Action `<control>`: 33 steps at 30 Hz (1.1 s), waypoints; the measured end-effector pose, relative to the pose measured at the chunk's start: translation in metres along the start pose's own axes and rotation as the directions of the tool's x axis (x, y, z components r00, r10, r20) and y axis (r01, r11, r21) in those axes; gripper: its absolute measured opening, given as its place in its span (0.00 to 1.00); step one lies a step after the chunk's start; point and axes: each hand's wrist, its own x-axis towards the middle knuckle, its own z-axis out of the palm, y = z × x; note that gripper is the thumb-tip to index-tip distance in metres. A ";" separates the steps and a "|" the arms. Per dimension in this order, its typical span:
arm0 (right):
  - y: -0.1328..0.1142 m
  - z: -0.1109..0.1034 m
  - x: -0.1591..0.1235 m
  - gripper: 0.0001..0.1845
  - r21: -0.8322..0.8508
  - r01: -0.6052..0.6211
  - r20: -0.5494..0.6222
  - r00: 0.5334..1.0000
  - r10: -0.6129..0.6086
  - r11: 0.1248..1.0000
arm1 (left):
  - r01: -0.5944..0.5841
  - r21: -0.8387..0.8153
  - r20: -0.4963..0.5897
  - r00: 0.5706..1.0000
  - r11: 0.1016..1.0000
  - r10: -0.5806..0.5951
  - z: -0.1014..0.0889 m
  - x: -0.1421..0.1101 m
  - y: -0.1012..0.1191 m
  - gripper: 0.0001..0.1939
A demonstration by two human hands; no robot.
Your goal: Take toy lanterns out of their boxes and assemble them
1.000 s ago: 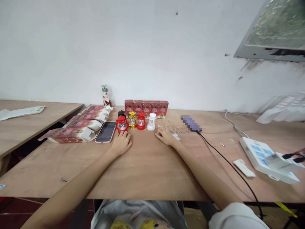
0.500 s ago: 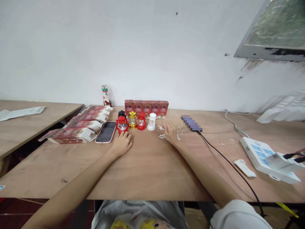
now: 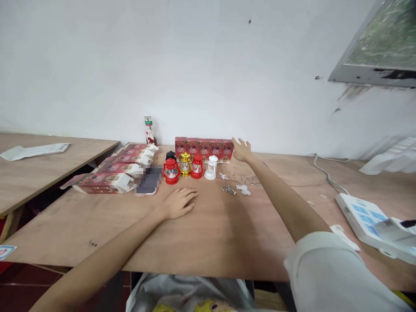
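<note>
My left hand [image 3: 180, 203] lies on the table with its fingers stretched out and holds nothing. Just beyond it stand small toy lanterns: a front red lantern [image 3: 170, 171], a black lantern [image 3: 170, 155] partly hidden behind it, a gold lantern [image 3: 185, 164], another red lantern [image 3: 196, 167] and a white lantern [image 3: 211, 168]. My right hand [image 3: 242, 151] reaches to the back, fingers apart, by the right end of a row of upright red boxes [image 3: 204, 151]. Its fingertips are at the last box; whether they touch it is hard to tell.
Button cells [image 3: 228, 190], white plastic bits [image 3: 243, 189] and thin wire pieces [image 3: 243, 178] lie right of the lanterns. Opened red boxes [image 3: 104, 183] and a phone [image 3: 149, 180] are at left. A bottle [image 3: 149, 130] stands behind; a power strip [image 3: 370, 223] lies right.
My right hand has lifted off the small parts and moved back to the row of boxes. My left hand has drawn back from the front red lantern and spread flat.
</note>
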 end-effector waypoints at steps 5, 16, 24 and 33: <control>-0.001 0.007 -0.003 0.29 -0.046 0.022 -0.077 0.997 -0.026 0.999 | -0.060 -0.035 0.103 0.993 0.998 0.064 0.010 0.016 0.013 0.30; -0.003 0.004 -0.010 0.21 0.008 -0.033 -0.157 0.987 0.034 0.999 | -0.097 -0.120 0.097 0.989 0.988 0.109 0.034 0.083 0.040 0.33; -0.002 -0.008 -0.028 0.26 0.155 -0.052 -0.254 0.963 0.091 0.986 | -0.110 -0.098 0.115 0.986 0.989 0.121 0.028 0.066 0.035 0.31; -0.012 -0.032 -0.082 0.34 0.680 0.035 -0.535 0.707 0.463 0.732 | -0.058 -0.036 0.104 0.993 0.998 0.062 0.010 0.011 0.005 0.29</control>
